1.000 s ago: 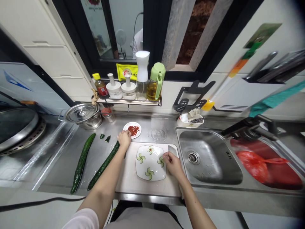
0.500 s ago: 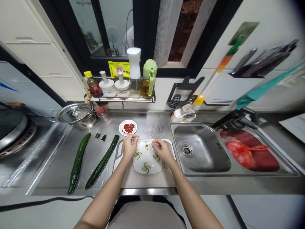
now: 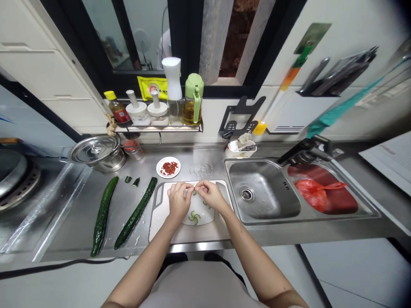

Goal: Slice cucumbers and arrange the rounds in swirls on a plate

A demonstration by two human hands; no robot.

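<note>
My left hand (image 3: 180, 197) and my right hand (image 3: 210, 194) meet fingertip to fingertip over the far part of a white plate (image 3: 205, 219). Both are closed in a pinch around a tiny reddish piece (image 3: 194, 188), mostly hidden by the fingers. Thin green-edged cucumber slices (image 3: 194, 217) lie on the plate in a pinwheel. More slices show partly under my right hand. Beneath the plate is a pale cutting board (image 3: 160, 218) with grey handles. Just beyond the board, a small white dish (image 3: 159, 167) holds small red pieces (image 3: 169, 168).
Two whole cucumbers (image 3: 104, 216) (image 3: 136, 214) and two cut ends (image 3: 136, 182) lie left of the board. A lidded steel pot (image 3: 109, 160) stands behind them. To the right is a double sink (image 3: 266, 192) with a red bag (image 3: 311, 194). Bottles (image 3: 192, 102) line a wall rack.
My hands were apart over the plate, with a small red piece at my left fingertips. They have come together above its far part. The view has shifted slightly.
</note>
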